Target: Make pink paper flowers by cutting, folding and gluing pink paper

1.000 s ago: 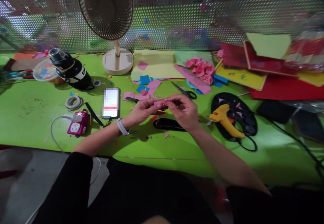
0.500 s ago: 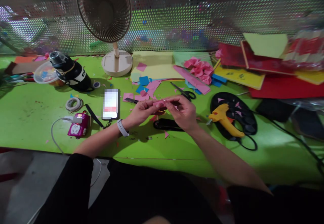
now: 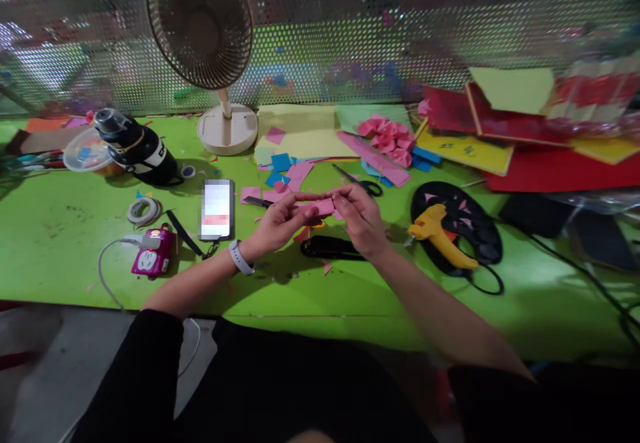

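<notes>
A small piece of pink paper (image 3: 323,208) is held up between both hands above the green table. My left hand (image 3: 281,223) pinches its left end with the thumb on top, and my right hand (image 3: 361,219) grips the right end between thumb and fingers. Directly below lies a black stapler-like tool (image 3: 330,247), partly covered by the right hand. Behind the left hand, pink paper squares (image 3: 251,195) lie beside a dark blade (image 3: 257,201). Scissors (image 3: 370,186) rest just beyond the right hand. Pink folded paper flowers (image 3: 387,137) sit further back.
A yellow glue gun (image 3: 440,233) lies on a black palette-shaped tray (image 3: 483,226) at right. On the left are a phone (image 3: 216,209), a tape roll (image 3: 144,211), a purple power adapter (image 3: 154,253) and a black bottle (image 3: 137,149). A fan (image 3: 227,129) stands behind.
The pink paper shows a broader flat face now, and the left index finger stretches along its upper edge. The whole view has shifted slightly.
</notes>
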`<action>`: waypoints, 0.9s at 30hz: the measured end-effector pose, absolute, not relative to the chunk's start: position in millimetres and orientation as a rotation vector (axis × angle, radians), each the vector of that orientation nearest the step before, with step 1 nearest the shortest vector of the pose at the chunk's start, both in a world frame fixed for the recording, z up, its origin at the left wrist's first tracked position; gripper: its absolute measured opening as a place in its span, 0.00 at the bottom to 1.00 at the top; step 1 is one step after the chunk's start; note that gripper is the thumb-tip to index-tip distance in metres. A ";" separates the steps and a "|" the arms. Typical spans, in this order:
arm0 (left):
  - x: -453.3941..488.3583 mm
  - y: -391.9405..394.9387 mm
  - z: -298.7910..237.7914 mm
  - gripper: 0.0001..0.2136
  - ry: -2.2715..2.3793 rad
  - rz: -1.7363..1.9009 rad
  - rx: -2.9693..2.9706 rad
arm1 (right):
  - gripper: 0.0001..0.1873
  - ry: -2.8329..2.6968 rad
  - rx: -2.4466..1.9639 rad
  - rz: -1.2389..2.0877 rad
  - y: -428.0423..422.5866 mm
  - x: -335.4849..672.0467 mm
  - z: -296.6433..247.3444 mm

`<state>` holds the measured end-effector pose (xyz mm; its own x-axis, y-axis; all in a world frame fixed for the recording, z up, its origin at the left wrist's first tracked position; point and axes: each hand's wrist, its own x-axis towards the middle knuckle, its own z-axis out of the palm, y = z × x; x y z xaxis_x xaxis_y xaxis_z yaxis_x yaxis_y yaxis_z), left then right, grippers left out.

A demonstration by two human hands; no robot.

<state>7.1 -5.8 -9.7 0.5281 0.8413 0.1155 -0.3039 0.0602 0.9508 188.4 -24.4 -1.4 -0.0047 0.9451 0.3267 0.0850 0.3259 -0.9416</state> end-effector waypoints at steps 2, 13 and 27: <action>7.4 -6.6 -9.3 0.20 0.539 0.942 1.211 | 0.15 -1.434 -1.002 0.904 -25.2 188.4 -0.6; 8.0 -6.9 -10.5 0.20 0.525 0.964 1.195 | 0.04 -1.499 -0.991 0.697 -27.2 183.7 -3.1; 5.2 -5.2 -8.3 0.16 0.732 0.920 1.539 | 0.11 -1.618 -1.192 0.513 -27.4 184.5 -3.5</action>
